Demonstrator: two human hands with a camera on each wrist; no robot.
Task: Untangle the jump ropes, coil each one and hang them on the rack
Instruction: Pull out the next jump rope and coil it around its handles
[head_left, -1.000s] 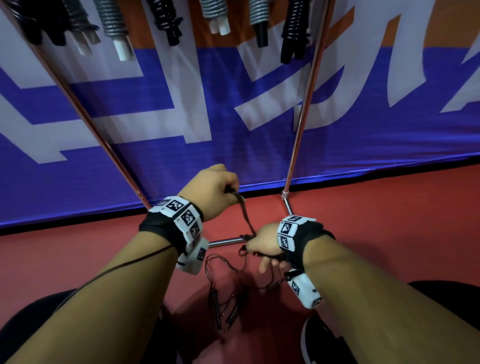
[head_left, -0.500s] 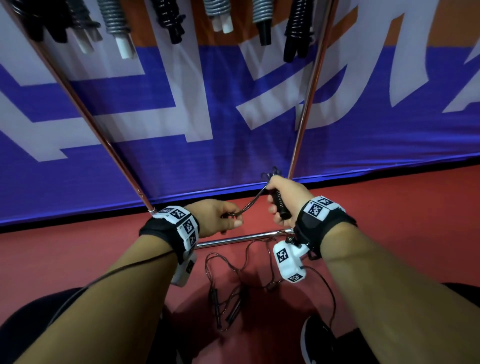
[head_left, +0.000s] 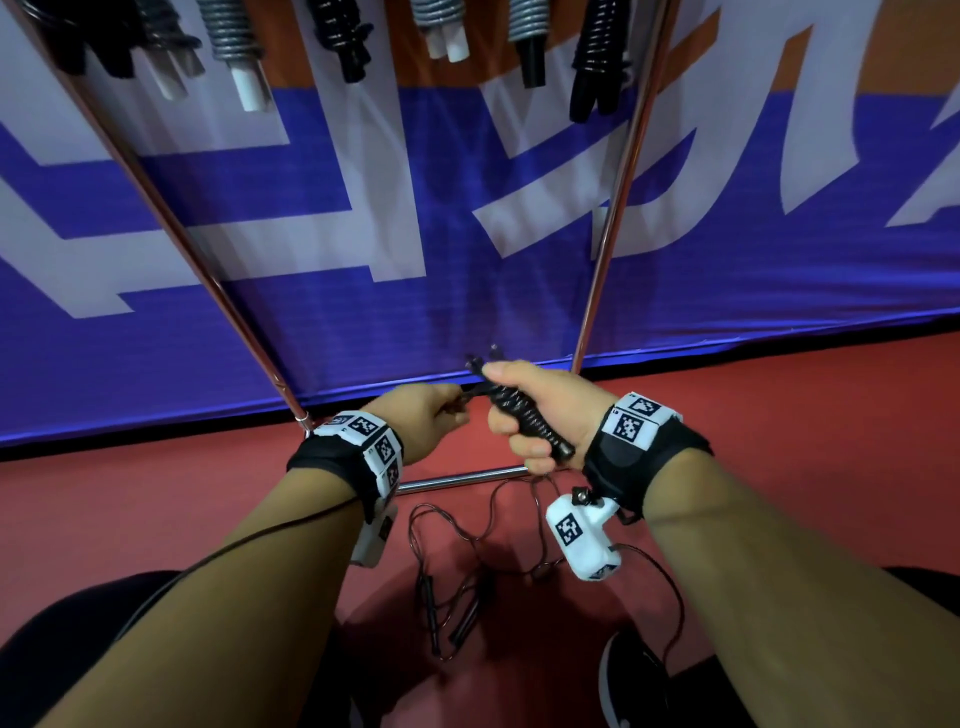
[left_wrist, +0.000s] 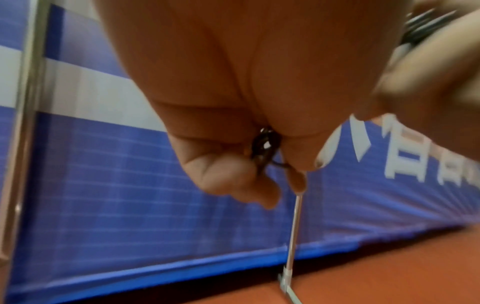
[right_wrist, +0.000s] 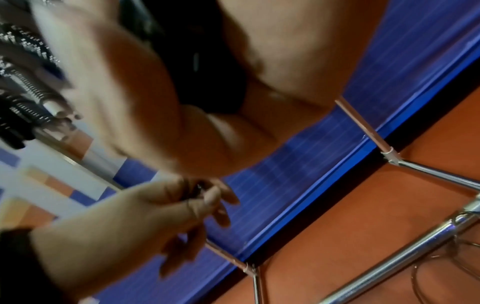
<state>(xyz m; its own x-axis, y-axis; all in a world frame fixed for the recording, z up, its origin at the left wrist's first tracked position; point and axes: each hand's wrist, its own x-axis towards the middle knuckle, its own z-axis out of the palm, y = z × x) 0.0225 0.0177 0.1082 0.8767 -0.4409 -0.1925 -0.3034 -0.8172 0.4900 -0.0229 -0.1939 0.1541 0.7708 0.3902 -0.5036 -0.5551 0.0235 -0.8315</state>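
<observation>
My right hand (head_left: 519, 421) grips the black handles of a jump rope (head_left: 527, 418), with cord wound round them in tight turns; the same bundle fills the palm in the right wrist view (right_wrist: 205, 67). Just left of it, my left hand (head_left: 439, 410) pinches the free cord (left_wrist: 265, 148) between thumb and fingers. The cord runs short and taut between the two hands. A second thin jump rope (head_left: 457, 587) lies tangled on the red floor below my wrists, its two slim handles side by side.
The chrome rack's base bar (head_left: 457, 478) crosses the floor under my hands, and its uprights (head_left: 613, 208) rise on both sides. Several coiled ropes (head_left: 343, 36) hang from the top rail. A blue and white banner (head_left: 363, 338) stands behind. My shoe (head_left: 623, 680) is at the lower right.
The right hand lifted the handles off the floor pile and turned them upright. The hands have come closer together, and more cord is wound round the handles.
</observation>
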